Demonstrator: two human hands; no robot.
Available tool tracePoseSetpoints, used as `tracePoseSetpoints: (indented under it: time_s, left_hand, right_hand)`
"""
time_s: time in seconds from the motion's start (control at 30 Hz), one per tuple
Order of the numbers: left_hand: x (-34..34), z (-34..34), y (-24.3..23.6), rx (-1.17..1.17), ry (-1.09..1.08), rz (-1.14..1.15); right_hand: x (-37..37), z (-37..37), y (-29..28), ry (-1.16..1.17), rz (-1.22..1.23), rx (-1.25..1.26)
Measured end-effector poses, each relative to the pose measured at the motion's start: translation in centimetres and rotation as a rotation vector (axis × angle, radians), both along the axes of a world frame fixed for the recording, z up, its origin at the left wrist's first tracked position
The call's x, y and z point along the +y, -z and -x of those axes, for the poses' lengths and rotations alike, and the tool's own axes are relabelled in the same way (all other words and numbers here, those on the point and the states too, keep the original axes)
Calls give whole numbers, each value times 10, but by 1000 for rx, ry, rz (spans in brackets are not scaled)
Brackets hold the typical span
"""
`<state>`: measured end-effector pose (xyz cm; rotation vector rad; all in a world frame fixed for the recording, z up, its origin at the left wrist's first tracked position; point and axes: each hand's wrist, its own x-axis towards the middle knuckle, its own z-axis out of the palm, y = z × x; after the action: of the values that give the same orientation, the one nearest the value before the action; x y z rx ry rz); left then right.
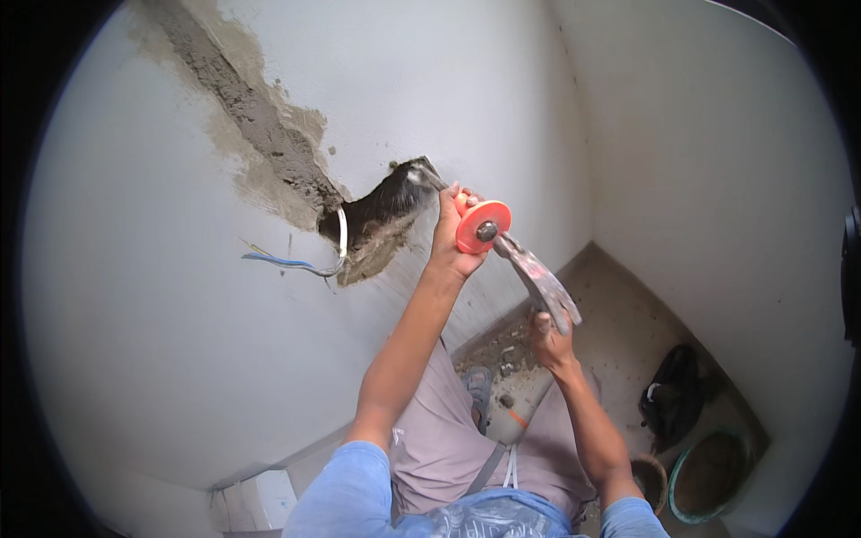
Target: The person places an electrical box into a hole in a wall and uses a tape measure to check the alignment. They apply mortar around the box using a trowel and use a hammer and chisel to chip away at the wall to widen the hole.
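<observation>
My left hand (447, 236) is wrapped round a chisel with a round orange-red hand guard (471, 238). Its tip reaches the right end of a dark, ragged hole (381, 206) in the white wall. In my right hand (552, 343) is a claw hammer (541, 282); its handle is mostly hidden behind the head. The hammer's head lies close to the chisel's struck end, and I cannot tell whether they touch. White, blue and yellow electric wires (305, 264) hang out of the hole's left side.
A rough strip of grey mortar (242, 112) runs up the wall to the upper left. Rubble (507, 351) lies at the wall's foot. A black bag-like bundle (674, 394) and a green-rimmed tub (674, 491) stand lower right. A white box (269, 498) sits lower left.
</observation>
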<state>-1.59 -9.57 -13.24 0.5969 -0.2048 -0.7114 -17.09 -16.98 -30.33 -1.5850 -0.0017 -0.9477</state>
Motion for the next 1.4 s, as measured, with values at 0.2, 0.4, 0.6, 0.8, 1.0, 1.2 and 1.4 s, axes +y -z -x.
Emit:
tracePoseSetpoints:
  time_s: [0.2, 0.4, 0.6, 0.8, 1.0, 1.2, 1.4]
  left_hand:
    - [9, 20, 16, 82, 77, -84]
    - [10, 4, 11, -38, 93, -72]
    - [14, -19, -8, 83, 74, -25]
    - [6, -41, -4, -19, 70, -50]
    - [-13, 25, 36, 5, -81, -123]
    - [5, 27, 34, 29, -9, -159]
    - [12, 3, 30, -5, 152, -111]
  right_hand:
    - [8, 54, 37, -47, -259, 205]
    - [14, 62, 32, -65, -251, 248]
    - [34, 54, -35, -173, -328, -327]
    - [28, -26, 0, 50, -12, 83]
    - [17, 34, 40, -63, -275, 228]
    - [18, 68, 51, -10, -283, 271]
    - [18, 70, 38, 10, -75, 99]
